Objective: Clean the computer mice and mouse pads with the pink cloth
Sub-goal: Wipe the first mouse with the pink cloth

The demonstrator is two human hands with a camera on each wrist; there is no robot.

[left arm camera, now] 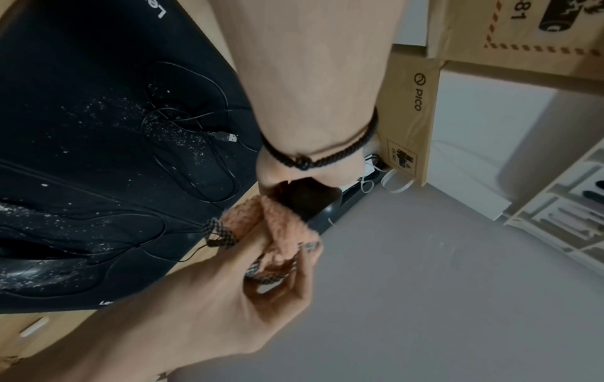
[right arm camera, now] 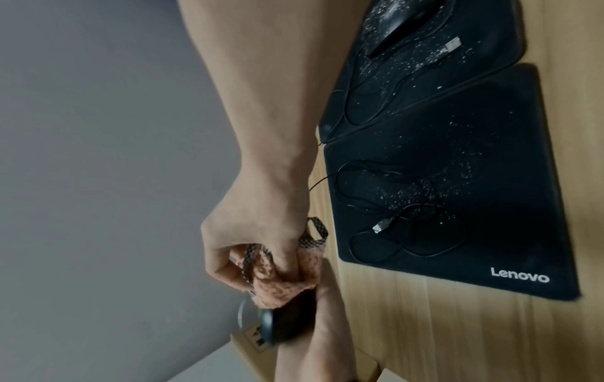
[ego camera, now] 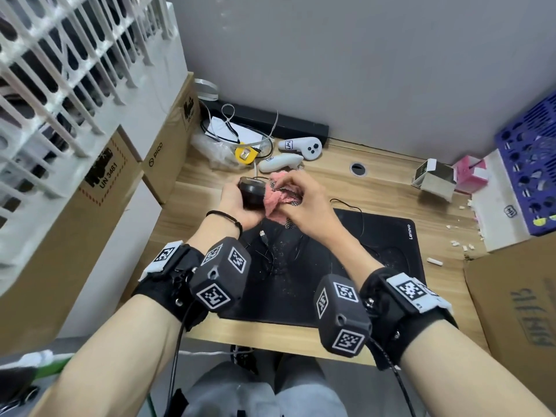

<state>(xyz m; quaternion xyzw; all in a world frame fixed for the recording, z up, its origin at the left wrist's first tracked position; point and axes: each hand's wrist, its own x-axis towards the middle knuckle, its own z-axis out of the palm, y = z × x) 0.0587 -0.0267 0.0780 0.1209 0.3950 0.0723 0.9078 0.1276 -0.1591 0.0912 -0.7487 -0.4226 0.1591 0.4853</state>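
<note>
Cardboard boxes, brown and flat-sided, stack along the left edge of the pale wood-grain desk. Just right of them, above the desk, the left hand curls around a glossy black mouse, rounded and smooth, held up off the surface. Pressed against the mouse's right side is the pink cloth, fluffy and bunched, with a black-and-white checked trim; the right hand grips it with fingers folded into the folds. Below the hands lie two matte black mouse pads, rectangular with rounded corners, one overlapping the other, both speckled with fine white grit. Thin black cables loop over them, each ending in a metal USB plug. A second mouse, dark and dusted with the same specks, sits on the nearer pad in the right wrist view. Farther right, small white crumbs scatter near a blue perforated basket.
</note>
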